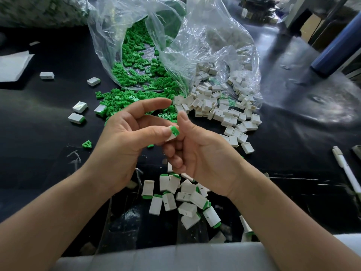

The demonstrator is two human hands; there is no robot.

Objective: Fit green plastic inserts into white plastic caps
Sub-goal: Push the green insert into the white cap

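Head view, mid-frame: left hand (125, 137) pinches white cap (170, 137), green insert (174, 131) protruding; right hand (201, 153) braces it with curled fingers. Best pressed squarely home.

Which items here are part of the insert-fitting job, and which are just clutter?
Job: white plastic cap with green insert pinched between left hand and right hand; loose green plastic inserts spilling from clear plastic bag; pile of empty white plastic caps; finished caps nearest the person.
Clutter: white pen; dark blue cylinder; white folded sheet.
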